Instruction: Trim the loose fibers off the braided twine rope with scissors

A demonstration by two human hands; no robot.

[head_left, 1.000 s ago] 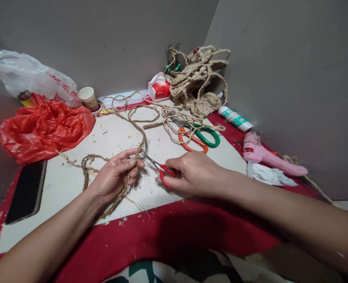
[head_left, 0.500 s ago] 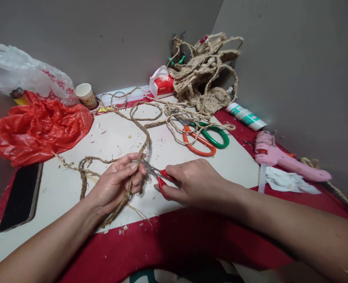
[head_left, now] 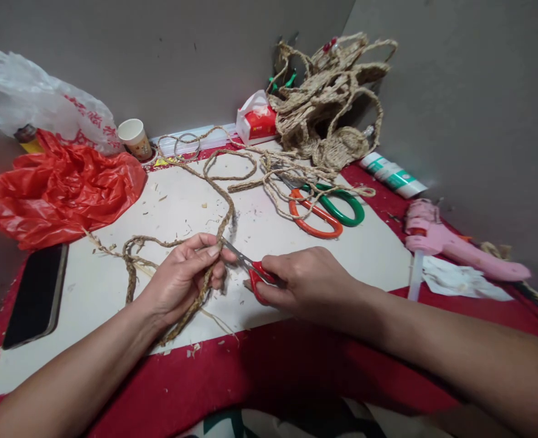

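A braided straw rope (head_left: pixel 227 214) runs across the white board and through my left hand (head_left: pixel 184 277), which pinches it between thumb and fingers. The rope's lower part hangs below that hand to the board's front edge. My right hand (head_left: pixel 303 280) holds small scissors (head_left: pixel 256 272) by their red handles. Their blade tips touch the rope right beside my left fingertips, and the blades look nearly closed. Loose thin straw fibres stick out under the left hand. Another rope stretch (head_left: pixel 131 280) lies left of it.
Large scissors with orange and green handles (head_left: pixel 317 226) lie under thin cords. Behind are a woven straw pile (head_left: pixel 330 115), tissue pack (head_left: pixel 257 121) and paper cup (head_left: pixel 135 140). Left are a red bag (head_left: pixel 68 191) and phone (head_left: pixel 36 295); right, a pink glue gun (head_left: pixel 460 246).
The red scissor handles have come closer together, and the blades have closed somewhat at the rope. The whole view has shifted slightly. My left hand keeps its pinch.
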